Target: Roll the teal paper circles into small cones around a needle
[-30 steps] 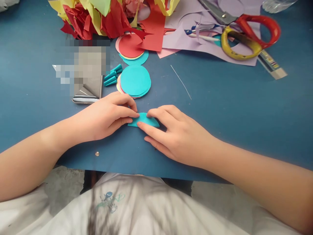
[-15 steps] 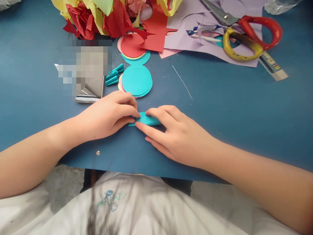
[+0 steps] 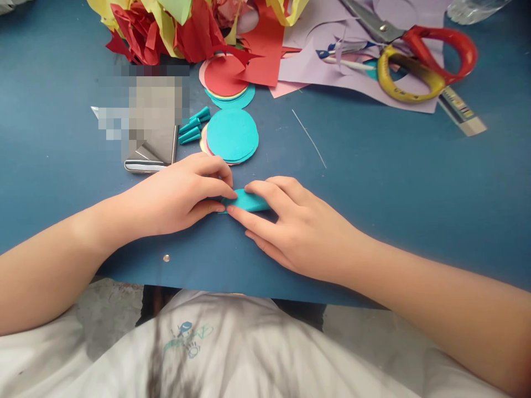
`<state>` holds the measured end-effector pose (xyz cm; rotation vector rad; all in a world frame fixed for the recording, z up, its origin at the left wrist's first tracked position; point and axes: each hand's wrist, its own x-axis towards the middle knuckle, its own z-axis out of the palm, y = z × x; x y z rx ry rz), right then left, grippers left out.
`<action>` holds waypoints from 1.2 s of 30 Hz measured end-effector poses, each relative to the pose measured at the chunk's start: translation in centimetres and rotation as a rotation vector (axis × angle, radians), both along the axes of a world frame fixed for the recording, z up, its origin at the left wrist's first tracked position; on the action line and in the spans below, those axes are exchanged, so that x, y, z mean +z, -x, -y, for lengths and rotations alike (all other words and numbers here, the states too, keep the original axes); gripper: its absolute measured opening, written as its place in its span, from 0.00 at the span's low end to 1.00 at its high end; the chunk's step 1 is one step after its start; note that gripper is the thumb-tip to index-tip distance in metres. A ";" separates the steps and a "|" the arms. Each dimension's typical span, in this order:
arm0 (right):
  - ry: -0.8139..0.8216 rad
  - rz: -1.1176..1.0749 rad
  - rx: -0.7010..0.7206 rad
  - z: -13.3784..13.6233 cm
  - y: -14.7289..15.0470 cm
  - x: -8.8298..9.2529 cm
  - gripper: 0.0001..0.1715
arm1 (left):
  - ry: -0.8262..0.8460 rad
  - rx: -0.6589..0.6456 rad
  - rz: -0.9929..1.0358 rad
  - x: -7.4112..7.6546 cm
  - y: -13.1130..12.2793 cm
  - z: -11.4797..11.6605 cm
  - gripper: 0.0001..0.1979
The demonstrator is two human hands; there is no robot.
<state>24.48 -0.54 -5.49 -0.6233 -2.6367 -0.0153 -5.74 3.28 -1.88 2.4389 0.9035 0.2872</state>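
Observation:
A folded piece of turquoise paper (image 3: 249,202) lies on the blue table between my hands. My left hand (image 3: 188,193) pinches its left end, thumb and index finger closed on it. From the right, my right hand (image 3: 301,226) presses on the paper with its fingertips, its fingers hiding the right end. Just beyond is a stack of paper circles with a turquoise circle (image 3: 232,134) on top. Several small rolled turquoise paper cones (image 3: 193,128) lie left of that stack. A second stack, topped by a red circle (image 3: 226,76), sits behind it.
A phone-like object (image 3: 153,149), partly blurred out, lies left of the cones. Scissors (image 3: 415,61) with red and yellow handles rest on lilac paper (image 3: 302,72) at the back right. Crumpled red and yellow paper (image 3: 141,33) fills the back. A small round bead (image 3: 166,258) lies near the front edge.
Both hands have stayed almost in place on the turquoise paper. The right fingers have shifted very slightly to the left, and less of the paper's left tip shows.

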 end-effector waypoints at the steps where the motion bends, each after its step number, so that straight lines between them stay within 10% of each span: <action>1: 0.003 -0.003 0.000 0.0 0.0 0.0 0.25 | -0.003 -0.002 0.001 0.0 0.0 0.0 0.14; 23: -0.043 0.026 -0.050 0.0 0.2 -0.2 0.21 | -0.055 0.126 -0.065 0.7 -0.1 1.2 0.18; 36: -0.054 -0.106 -0.178 -0.4 0.1 -0.5 0.17 | 0.410 0.450 0.301 1.6 -2.9 4.6 0.26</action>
